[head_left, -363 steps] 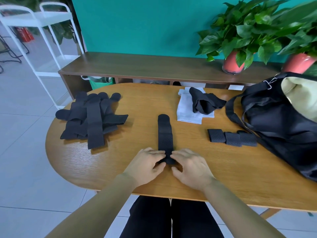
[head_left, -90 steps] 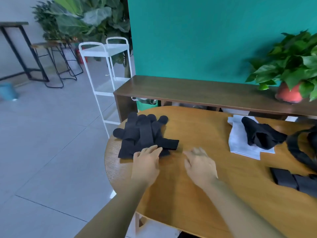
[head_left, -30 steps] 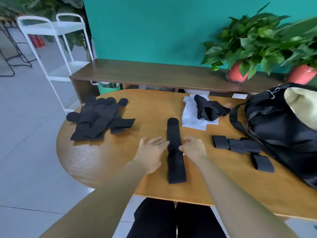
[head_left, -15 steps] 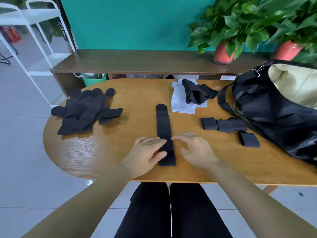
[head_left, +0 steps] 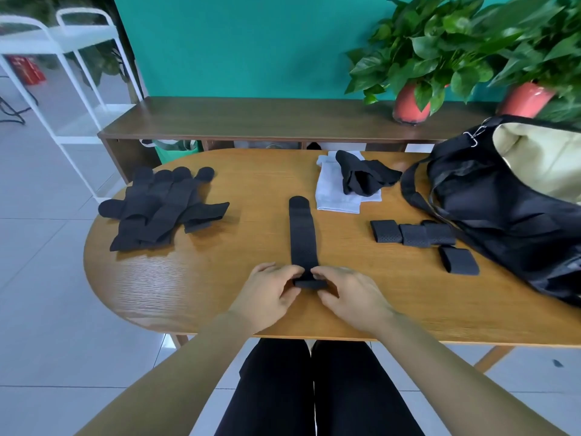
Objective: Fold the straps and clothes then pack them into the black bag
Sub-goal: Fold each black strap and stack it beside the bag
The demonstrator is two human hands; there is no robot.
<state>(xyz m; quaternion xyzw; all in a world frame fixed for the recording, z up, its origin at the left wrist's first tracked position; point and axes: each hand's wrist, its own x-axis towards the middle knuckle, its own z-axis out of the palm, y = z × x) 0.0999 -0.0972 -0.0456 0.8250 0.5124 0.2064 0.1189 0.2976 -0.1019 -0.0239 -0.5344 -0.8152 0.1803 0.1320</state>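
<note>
A long black strap (head_left: 302, 237) lies lengthwise on the wooden table (head_left: 195, 278), its near end turned up into a small fold. My left hand (head_left: 267, 295) and my right hand (head_left: 347, 295) pinch that near end from either side. A pile of unfolded black straps (head_left: 160, 207) lies at the table's left. Several folded straps (head_left: 412, 235) sit right of centre, one more (head_left: 459, 260) just in front of them. A white cloth (head_left: 338, 191) with a crumpled black garment (head_left: 364, 177) on it lies at the back. The black bag (head_left: 503, 209) stands open at the right.
Behind the table runs a low dark wooden bench (head_left: 251, 121) with two potted plants (head_left: 412, 102) on it. A white metal rack (head_left: 63, 73) stands at the back left. My legs are under the table's near edge.
Both hands have closed onto the strap's near end and started turning it over; half a second ago they lay flat beside it. The camera has shifted slightly.
</note>
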